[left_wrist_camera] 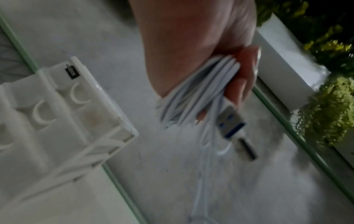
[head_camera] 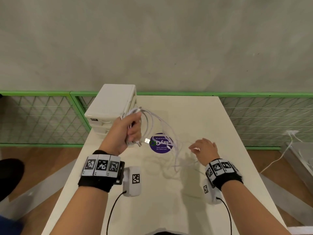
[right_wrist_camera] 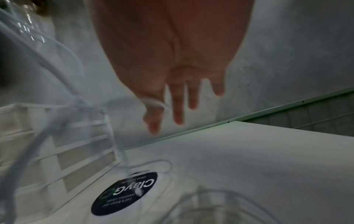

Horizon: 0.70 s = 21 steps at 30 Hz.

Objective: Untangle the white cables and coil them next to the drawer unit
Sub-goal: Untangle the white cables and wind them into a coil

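My left hand (head_camera: 133, 133) is raised beside the cream drawer unit (head_camera: 110, 102) and grips a looped bundle of white cables (head_camera: 152, 119). The same bundle (left_wrist_camera: 197, 94) fills that fist in the left wrist view, with a USB plug (left_wrist_camera: 231, 121) sticking out below the fingers. From the bundle, loose strands (head_camera: 177, 160) arc down over the table and trail toward my right hand (head_camera: 195, 148). That hand hovers low over the table. It pinches one thin strand (right_wrist_camera: 155, 103) between thumb and forefinger, and its other fingers are straight.
A round purple sticker (head_camera: 160, 143) lies on the white table (head_camera: 169, 200) under the hanging strands. Green mesh railing (head_camera: 42, 116) runs behind the table. Off the table's right edge, another white cable (head_camera: 277, 160) crosses the floor beside a grey box (head_camera: 299, 155).
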Each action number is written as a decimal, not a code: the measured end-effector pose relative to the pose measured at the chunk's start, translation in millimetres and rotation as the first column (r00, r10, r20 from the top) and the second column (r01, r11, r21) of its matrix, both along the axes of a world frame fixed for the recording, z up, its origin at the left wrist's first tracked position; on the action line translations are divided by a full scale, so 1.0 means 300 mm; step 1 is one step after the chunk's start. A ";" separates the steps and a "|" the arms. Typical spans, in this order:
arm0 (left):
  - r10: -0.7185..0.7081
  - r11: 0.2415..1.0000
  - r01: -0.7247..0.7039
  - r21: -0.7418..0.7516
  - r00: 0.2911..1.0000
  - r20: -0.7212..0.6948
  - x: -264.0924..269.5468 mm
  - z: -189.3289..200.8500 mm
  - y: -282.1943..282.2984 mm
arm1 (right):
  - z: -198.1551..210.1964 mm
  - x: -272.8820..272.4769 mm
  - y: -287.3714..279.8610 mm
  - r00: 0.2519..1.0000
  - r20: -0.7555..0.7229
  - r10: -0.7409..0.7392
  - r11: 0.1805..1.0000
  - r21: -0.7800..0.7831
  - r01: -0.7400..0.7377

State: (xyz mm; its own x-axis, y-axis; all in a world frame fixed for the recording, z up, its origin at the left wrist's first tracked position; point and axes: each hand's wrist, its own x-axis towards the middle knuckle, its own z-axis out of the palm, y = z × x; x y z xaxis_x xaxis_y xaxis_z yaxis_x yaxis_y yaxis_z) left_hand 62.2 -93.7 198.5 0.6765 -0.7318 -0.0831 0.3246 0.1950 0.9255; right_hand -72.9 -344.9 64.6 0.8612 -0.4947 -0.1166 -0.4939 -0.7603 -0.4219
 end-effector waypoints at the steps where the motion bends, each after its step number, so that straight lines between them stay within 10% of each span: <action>1: 0.034 0.997 -0.039 0.071 0.997 0.070 0.003 0.010 0.003 | 0.006 0.005 -0.006 0.998 0.047 -0.032 0.998 0.059 0.029; 7: -0.093 0.965 0.039 0.260 0.976 0.195 -0.059 0.020 -0.046 | 0.315 0.105 0.159 0.765 0.641 -0.068 0.932 0.315 -0.181; 11: -0.162 0.972 0.130 0.195 0.974 0.161 -0.096 0.066 -0.075 | 0.346 0.146 0.275 0.804 0.593 0.039 0.707 0.552 -0.441; 16: -0.039 0.992 0.029 -0.127 0.996 -0.076 -0.117 0.120 -0.107 | 0.263 0.136 0.367 0.831 0.557 -0.010 0.742 0.561 -0.367; 21: 0.243 0.849 -0.355 -0.392 0.920 -0.308 -0.077 0.156 -0.138 | 0.197 0.126 0.383 0.894 0.366 0.258 0.803 0.434 -0.409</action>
